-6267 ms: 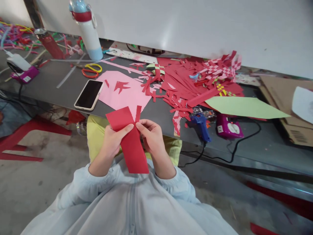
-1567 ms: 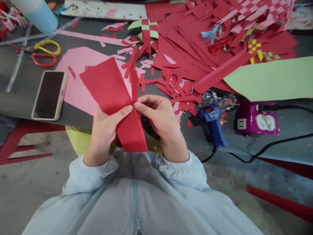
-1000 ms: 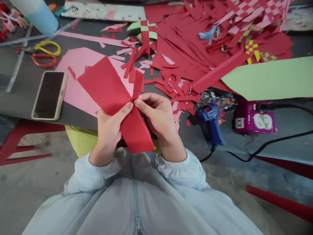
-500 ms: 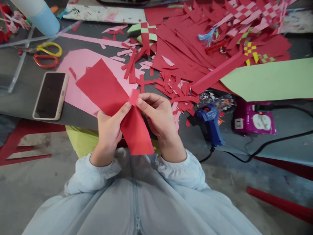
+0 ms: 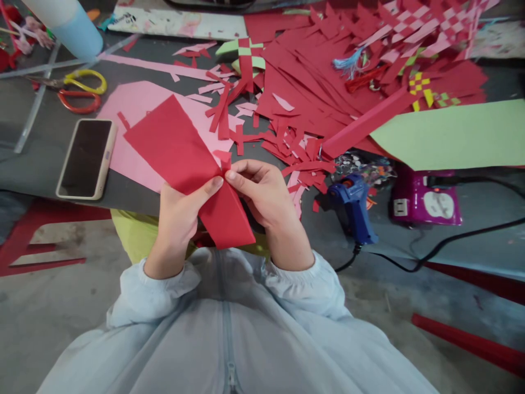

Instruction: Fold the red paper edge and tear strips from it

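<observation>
A red paper bow [image 5: 172,142] is held above the table's near edge, pinched in at its middle. My left hand [image 5: 178,219] is closed on it, thumb on top just left of the pinch and fingers underneath. My right hand [image 5: 262,189] closes thumb and forefinger at the middle, where a short red paper strip [image 5: 223,159] stands up across the bow. What lies beneath the bow is hidden. Behind it on the table rests a pink paper sheet [image 5: 137,101] with a pointed edge.
Left are a phone [image 5: 86,158] and scissors [image 5: 84,90]. A blue glue gun [image 5: 355,210] with a cord lies right, beside a purple power box [image 5: 426,200]. Red paper scraps [image 5: 287,145], red sheets [image 5: 303,71] and a green sheet [image 5: 455,134] spread behind.
The strip at the bow's middle has folded down and looks shorter. The bow's lower wing has tilted up slightly, and my left thumb has slid a little toward the middle.
</observation>
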`<state>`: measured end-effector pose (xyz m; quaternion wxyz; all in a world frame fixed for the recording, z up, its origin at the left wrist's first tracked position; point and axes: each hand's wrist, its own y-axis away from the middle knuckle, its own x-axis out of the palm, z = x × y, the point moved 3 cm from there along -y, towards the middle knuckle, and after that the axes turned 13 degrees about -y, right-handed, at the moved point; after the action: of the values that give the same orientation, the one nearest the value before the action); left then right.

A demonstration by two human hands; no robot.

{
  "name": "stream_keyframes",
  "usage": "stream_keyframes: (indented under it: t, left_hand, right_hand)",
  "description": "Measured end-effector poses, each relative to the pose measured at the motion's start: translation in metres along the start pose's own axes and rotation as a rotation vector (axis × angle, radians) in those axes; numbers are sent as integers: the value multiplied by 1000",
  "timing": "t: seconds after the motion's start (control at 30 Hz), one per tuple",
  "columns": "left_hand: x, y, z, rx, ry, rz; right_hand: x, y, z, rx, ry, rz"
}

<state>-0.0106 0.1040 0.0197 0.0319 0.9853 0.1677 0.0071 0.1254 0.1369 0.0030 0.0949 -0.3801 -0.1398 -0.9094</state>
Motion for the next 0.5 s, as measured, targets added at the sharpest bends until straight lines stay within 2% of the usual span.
stream_keyframes:
  t: [0.13, 0.3, 0.5]
  left_hand:
    - [2, 2, 1, 5, 39, -39]
    - [9, 4, 1, 0, 107, -26]
    - [5, 4, 1, 19, 48, -59]
  right_hand:
    - [-3, 0, -1, -53, 89, -10]
    - [-5, 2, 0, -102, 89, -15]
    - [-1, 2, -1, -18, 27, 9]
